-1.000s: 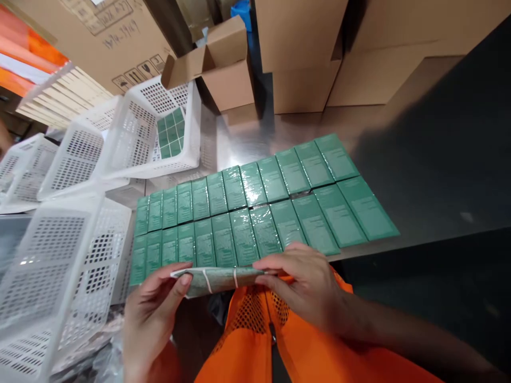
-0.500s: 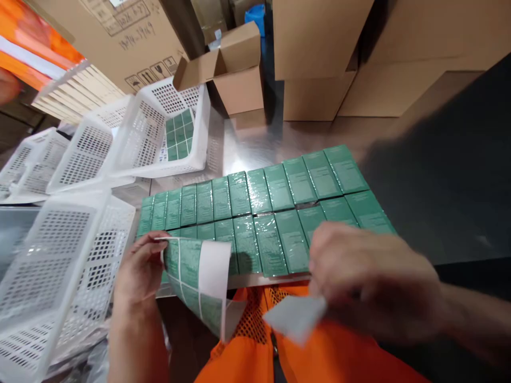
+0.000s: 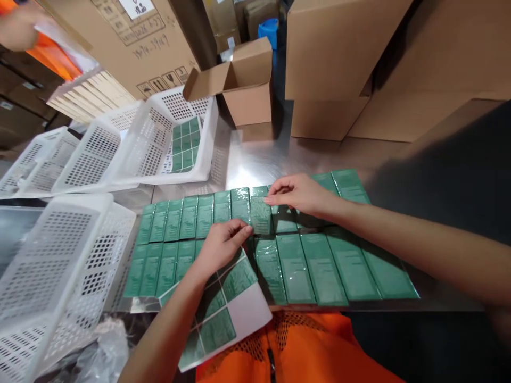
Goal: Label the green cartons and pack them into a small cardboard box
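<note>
Right hand (image 3: 299, 194) — thumb and fingers pinching the far edge of a green label (image 3: 261, 214), held flat over one box in the far row, seemingly to square it with that box's face.
Left hand (image 3: 221, 244) — fingertips closed on the label's near corner; palm and wrist rest on the label sheet (image 3: 225, 308), which likely keeps the sheet from sliding off the table edge.
Label sheet — white backing with green labels in a grid, lying partly over the near row and overhanging the steel table (image 3: 259, 159), within easy reach of both hands.
Green boxes (image 3: 319, 266) — film-wrapped, laid flat in two touching rows, faces up, so each face is open to the hands.
White perforated baskets (image 3: 59, 255) — at left; one tilted basket (image 3: 159, 143) holds green boxes.
Cardboard cartons (image 3: 335, 53) — behind the rows.
Orange vest (image 3: 311, 351) — at the near table edge.
</note>
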`<action>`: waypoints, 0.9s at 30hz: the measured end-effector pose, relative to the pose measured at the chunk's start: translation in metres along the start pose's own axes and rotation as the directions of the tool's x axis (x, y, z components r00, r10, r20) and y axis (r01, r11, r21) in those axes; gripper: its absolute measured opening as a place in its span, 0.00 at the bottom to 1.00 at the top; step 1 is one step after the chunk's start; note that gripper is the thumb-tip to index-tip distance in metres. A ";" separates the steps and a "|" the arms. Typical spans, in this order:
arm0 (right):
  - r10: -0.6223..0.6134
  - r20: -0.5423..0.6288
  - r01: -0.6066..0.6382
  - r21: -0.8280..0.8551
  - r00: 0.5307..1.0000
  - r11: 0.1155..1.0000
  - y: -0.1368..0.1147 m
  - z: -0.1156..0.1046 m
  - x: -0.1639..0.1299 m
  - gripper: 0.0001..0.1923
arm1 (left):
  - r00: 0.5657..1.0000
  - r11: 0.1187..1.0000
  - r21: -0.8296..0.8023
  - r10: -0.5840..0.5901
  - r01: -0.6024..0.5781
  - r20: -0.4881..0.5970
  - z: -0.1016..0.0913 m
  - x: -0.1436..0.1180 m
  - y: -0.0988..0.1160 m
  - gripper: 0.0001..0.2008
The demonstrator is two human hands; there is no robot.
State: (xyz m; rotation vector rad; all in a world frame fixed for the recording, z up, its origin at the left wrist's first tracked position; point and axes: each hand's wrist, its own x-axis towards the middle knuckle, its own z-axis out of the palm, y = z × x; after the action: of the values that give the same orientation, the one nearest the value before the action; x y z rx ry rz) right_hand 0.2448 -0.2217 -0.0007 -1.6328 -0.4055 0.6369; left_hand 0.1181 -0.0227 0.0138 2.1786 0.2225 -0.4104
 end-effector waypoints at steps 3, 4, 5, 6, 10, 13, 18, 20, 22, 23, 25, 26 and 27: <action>-0.064 -0.004 0.062 -0.172 0.998 0.983 0.007 -0.001 0.011 0.09 | 0.999 0.999 0.023 -0.026 0.027 -0.032 0.006 0.007 0.000 0.18; -0.081 -0.012 0.076 -0.236 0.997 0.969 0.009 -0.001 0.014 0.09 | 0.999 0.999 0.040 -0.032 0.034 -0.036 0.008 0.008 0.001 0.18; -0.094 -0.020 0.084 -0.294 0.995 0.952 0.010 -0.002 0.016 0.08 | 0.999 0.997 0.060 -0.037 0.040 -0.038 0.009 0.010 0.001 0.18; -0.103 -0.025 0.089 -0.343 0.994 0.935 0.012 -0.002 0.017 0.08 | 0.998 0.996 0.082 -0.042 0.046 -0.041 0.011 0.012 0.002 0.18; -0.144 -0.025 0.117 -0.457 0.989 0.882 0.014 -0.001 0.020 0.06 | 0.997 0.983 0.171 -0.055 0.063 -0.050 0.014 0.016 0.001 0.17; -0.146 -0.021 0.116 -0.494 0.989 0.862 0.016 0.001 0.021 0.05 | 0.997 0.976 0.205 -0.064 0.071 -0.041 0.015 0.018 0.002 0.17; -0.136 -0.025 0.101 -0.536 0.990 0.838 0.018 0.003 0.022 0.05 | 0.996 0.964 0.249 -0.085 0.091 -0.035 0.017 0.019 0.003 0.17; -0.138 -0.030 0.099 -0.551 0.990 0.829 0.018 0.003 0.022 0.05 | 0.996 0.961 0.262 -0.086 0.093 -0.039 0.018 0.019 0.004 0.17; -0.146 -0.028 0.104 -0.565 0.989 0.819 0.019 0.004 0.020 0.05 | 0.995 0.957 0.271 -0.094 0.102 -0.040 0.018 0.020 0.006 0.16; -0.149 -0.027 0.107 -0.574 0.988 0.812 0.019 0.005 0.020 0.06 | 0.994 0.954 0.278 -0.103 0.110 -0.039 0.018 0.021 0.007 0.16; -0.156 -0.026 0.110 -0.601 0.987 0.792 0.020 0.008 0.018 0.06 | 0.992 0.941 0.316 -0.118 0.125 -0.042 0.019 0.022 0.011 0.15; -0.165 -0.028 0.112 -0.616 0.986 0.780 0.020 0.009 0.018 0.07 | 0.992 0.929 0.347 -0.122 0.128 -0.041 0.019 0.022 0.012 0.15; -0.179 -0.038 0.116 -0.627 0.983 0.770 0.021 0.009 0.018 0.07 | 0.992 0.914 0.385 -0.122 0.127 -0.037 0.019 0.022 0.014 0.15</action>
State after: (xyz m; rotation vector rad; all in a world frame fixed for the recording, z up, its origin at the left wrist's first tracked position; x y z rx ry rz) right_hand 0.2514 -0.2068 -0.0250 -2.2267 -0.7235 0.3046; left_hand 0.1389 -0.0463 0.0055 2.5645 0.3095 -0.5513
